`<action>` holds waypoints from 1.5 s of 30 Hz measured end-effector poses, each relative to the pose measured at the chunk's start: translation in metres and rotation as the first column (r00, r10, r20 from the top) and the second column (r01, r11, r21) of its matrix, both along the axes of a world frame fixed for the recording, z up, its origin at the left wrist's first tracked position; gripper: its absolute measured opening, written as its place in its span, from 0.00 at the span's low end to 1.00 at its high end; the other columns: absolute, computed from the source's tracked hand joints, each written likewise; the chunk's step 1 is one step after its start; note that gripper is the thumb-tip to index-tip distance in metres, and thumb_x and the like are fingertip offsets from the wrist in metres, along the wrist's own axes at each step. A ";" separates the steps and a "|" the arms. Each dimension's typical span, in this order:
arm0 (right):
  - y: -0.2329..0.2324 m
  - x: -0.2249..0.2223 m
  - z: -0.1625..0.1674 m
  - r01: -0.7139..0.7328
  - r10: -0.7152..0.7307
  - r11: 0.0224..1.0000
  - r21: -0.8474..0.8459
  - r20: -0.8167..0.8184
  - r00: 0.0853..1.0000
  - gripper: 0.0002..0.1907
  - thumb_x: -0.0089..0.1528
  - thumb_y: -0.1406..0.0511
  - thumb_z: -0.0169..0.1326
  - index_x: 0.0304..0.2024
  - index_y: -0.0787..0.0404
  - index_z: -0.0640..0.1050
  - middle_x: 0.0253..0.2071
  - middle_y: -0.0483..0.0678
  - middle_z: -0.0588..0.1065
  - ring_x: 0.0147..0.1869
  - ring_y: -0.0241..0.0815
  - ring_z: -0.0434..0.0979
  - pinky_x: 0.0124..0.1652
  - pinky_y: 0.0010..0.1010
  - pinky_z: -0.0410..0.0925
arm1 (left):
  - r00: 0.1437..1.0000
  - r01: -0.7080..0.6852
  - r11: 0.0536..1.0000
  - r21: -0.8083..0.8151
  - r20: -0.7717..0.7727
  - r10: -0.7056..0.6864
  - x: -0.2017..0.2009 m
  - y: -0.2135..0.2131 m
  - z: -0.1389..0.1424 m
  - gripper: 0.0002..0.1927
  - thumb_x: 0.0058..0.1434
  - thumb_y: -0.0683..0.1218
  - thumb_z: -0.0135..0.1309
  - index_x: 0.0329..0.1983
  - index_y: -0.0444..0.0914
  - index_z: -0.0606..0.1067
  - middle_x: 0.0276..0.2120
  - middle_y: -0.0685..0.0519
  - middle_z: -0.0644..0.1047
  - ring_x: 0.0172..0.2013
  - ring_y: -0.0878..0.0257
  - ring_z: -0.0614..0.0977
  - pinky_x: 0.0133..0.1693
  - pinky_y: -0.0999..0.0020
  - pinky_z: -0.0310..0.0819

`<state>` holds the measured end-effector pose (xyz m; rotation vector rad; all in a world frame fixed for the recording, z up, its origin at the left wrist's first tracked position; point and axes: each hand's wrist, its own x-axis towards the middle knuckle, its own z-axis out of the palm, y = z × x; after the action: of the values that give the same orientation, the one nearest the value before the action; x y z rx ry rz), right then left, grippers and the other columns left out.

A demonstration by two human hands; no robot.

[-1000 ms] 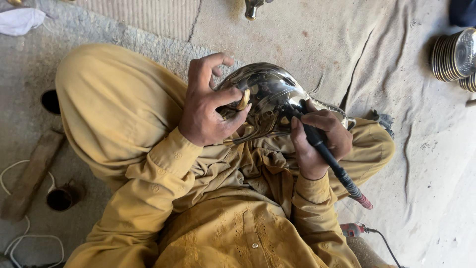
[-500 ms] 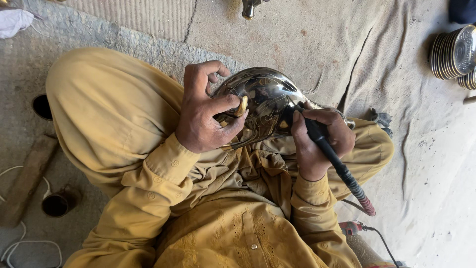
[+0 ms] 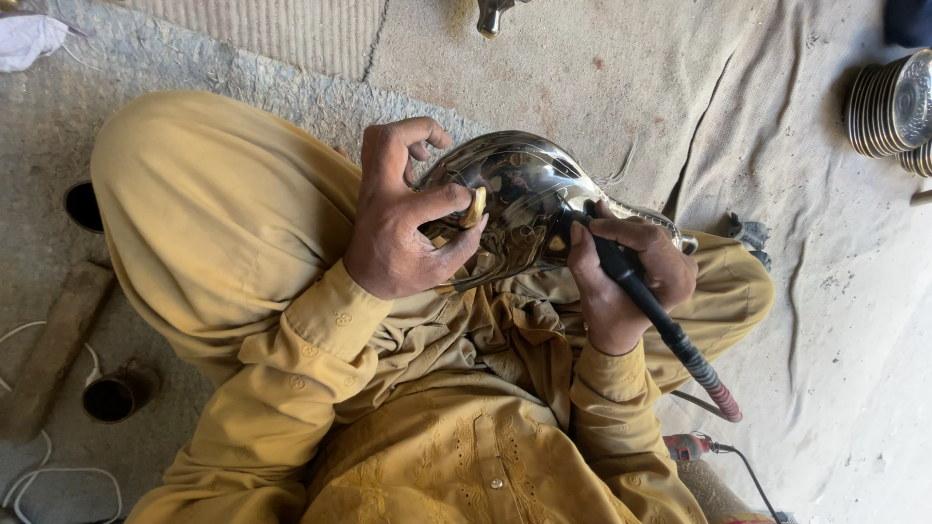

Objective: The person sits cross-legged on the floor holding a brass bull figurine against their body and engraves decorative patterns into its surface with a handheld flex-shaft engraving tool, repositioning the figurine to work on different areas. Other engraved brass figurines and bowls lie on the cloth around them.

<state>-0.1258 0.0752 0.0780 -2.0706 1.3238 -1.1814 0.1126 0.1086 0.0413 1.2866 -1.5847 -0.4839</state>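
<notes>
Shiny metal bowl [image 3: 519,199] steadied by left hand [image 3: 398,223]; right hand [image 3: 626,281] holds black engraving tool [image 3: 650,311].

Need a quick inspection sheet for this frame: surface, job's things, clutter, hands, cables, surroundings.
Surface: dusty grey cloth over the ground.
Job's things: shiny metal bowl on the lap; black handheld tool, tip at the bowl.
Clutter: wooden block, dark cup, stack of metal plates.
Hands: left hand grips the bowl's rim; right hand holds the tool like a pen.
Cables: white cord at left; thin black lead at lower right.
Surroundings: person sits cross-legged in yellow clothing; white rag top left.
</notes>
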 end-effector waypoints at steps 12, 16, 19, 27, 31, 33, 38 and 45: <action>0.000 -0.004 -0.002 -0.031 0.031 1.000 0.003 0.038 0.999 0.08 0.62 0.72 0.67 0.38 0.66 0.79 0.32 0.50 0.80 0.33 0.36 0.82 0.42 0.23 0.75 | 1.000 0.000 1.000 -0.005 -0.005 0.000 -0.001 -0.001 -0.002 0.10 0.55 0.43 0.70 0.38 0.44 0.81 0.57 0.49 0.65 0.53 0.53 0.65 0.50 0.61 0.64; 0.000 -0.003 -0.002 -0.074 0.075 0.997 -0.021 0.031 0.997 0.08 0.62 0.73 0.67 0.38 0.66 0.79 0.32 0.51 0.79 0.37 0.39 0.83 0.47 0.26 0.78 | 1.000 0.003 1.000 -0.018 -0.006 -0.003 0.000 -0.001 -0.001 0.10 0.55 0.43 0.69 0.38 0.43 0.80 0.57 0.48 0.65 0.54 0.53 0.65 0.52 0.60 0.65; -0.002 -0.003 -0.001 -0.042 0.042 0.999 0.003 -0.032 0.999 0.08 0.60 0.74 0.67 0.37 0.67 0.80 0.31 0.51 0.79 0.31 0.36 0.79 0.40 0.22 0.74 | 1.000 0.004 1.000 -0.009 -0.004 -0.004 0.000 -0.001 0.000 0.10 0.55 0.42 0.70 0.37 0.43 0.80 0.57 0.48 0.65 0.53 0.53 0.65 0.51 0.61 0.64; 0.003 0.005 -0.001 -0.114 0.116 0.993 -0.034 0.048 0.992 0.07 0.64 0.72 0.64 0.38 0.65 0.77 0.32 0.50 0.79 0.31 0.35 0.81 0.40 0.22 0.75 | 1.000 -0.001 1.000 -0.031 -0.008 0.001 -0.001 -0.001 0.000 0.10 0.55 0.42 0.69 0.38 0.43 0.80 0.57 0.47 0.65 0.54 0.51 0.66 0.55 0.58 0.65; 0.004 0.006 0.002 -0.076 0.075 0.997 0.015 0.049 0.996 0.07 0.62 0.72 0.64 0.37 0.66 0.77 0.28 0.49 0.78 0.27 0.33 0.78 0.36 0.19 0.72 | 1.000 0.001 1.000 -0.020 -0.005 -0.001 -0.001 -0.001 -0.002 0.10 0.56 0.42 0.69 0.39 0.43 0.81 0.58 0.47 0.65 0.55 0.51 0.65 0.55 0.58 0.66; 0.005 0.006 0.002 -0.084 0.083 0.996 0.017 0.044 0.996 0.07 0.63 0.72 0.64 0.38 0.65 0.77 0.30 0.49 0.78 0.29 0.33 0.78 0.40 0.20 0.74 | 1.000 -0.001 1.000 -0.026 0.001 0.001 0.000 -0.002 -0.003 0.09 0.56 0.42 0.69 0.39 0.43 0.81 0.58 0.47 0.65 0.55 0.52 0.65 0.56 0.58 0.66; 0.003 0.007 0.001 -0.102 0.102 0.995 -0.008 0.044 0.994 0.08 0.63 0.72 0.65 0.37 0.64 0.76 0.28 0.48 0.77 0.28 0.32 0.78 0.41 0.21 0.75 | 1.000 0.005 0.999 -0.033 0.002 -0.005 0.000 -0.002 -0.004 0.09 0.56 0.43 0.69 0.38 0.43 0.81 0.58 0.47 0.65 0.56 0.51 0.66 0.56 0.58 0.66; 0.005 0.005 0.002 -0.102 0.102 0.995 0.022 -0.003 0.995 0.08 0.62 0.72 0.67 0.37 0.65 0.79 0.28 0.48 0.78 0.26 0.30 0.76 0.33 0.19 0.69 | 1.000 0.012 0.999 -0.040 -0.008 -0.013 0.001 0.000 -0.004 0.10 0.56 0.43 0.69 0.39 0.43 0.81 0.58 0.47 0.65 0.56 0.52 0.65 0.56 0.57 0.65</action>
<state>-0.1205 0.0804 0.0799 -2.1003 1.2115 -1.1149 0.1134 0.1081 0.0370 1.2441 -1.5889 -0.4631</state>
